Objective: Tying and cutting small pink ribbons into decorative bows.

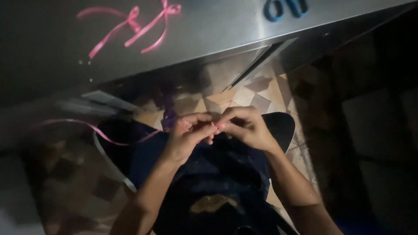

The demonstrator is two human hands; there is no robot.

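Left hand [188, 132] and right hand [246, 128] pinching a pink ribbon [102, 132] together, more ribbon bows [135, 26] on the far table [209, 30]

The grey metal table [226, 30] fills the top of the view, and its edge runs from lower left to upper right. On the table, near the top left, lie two tied pink ribbon bows [139, 28], one just beside the other.

Below the table edge, in the middle, the left hand [189, 135] and the right hand [246, 128] meet, fingertips touching. A long thin pink ribbon [93, 129] runs from the hands out to the left. Under the hands is the dark blue cloth [217, 174] on the person's lap. Behind that, farther down, is the patterned tile floor [261, 93].
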